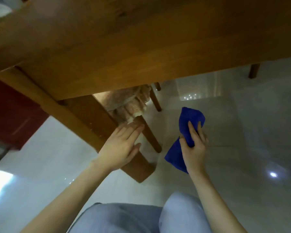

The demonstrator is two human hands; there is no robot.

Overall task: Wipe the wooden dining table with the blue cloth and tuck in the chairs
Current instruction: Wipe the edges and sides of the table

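Note:
The wooden dining table [141, 39] fills the upper part of the head view, with its near corner at about mid-frame. My right hand [194, 145] grips the crumpled blue cloth [190, 121] in the air over the floor, below the table's edge. My left hand [123, 145] is held flat with straight fingers over the thick wooden table leg [94, 115]. A chair with a woven seat cushion [124, 101] sits under the table; its thin leg [150, 135] shows just past my left fingertips.
Glossy white floor tiles [242, 132] spread to the right and below. A dark red cabinet [12, 111] stands at the left. Another chair leg [254, 70] shows at the far right under the table edge. My knees in light blue trousers [141, 219] are at the bottom.

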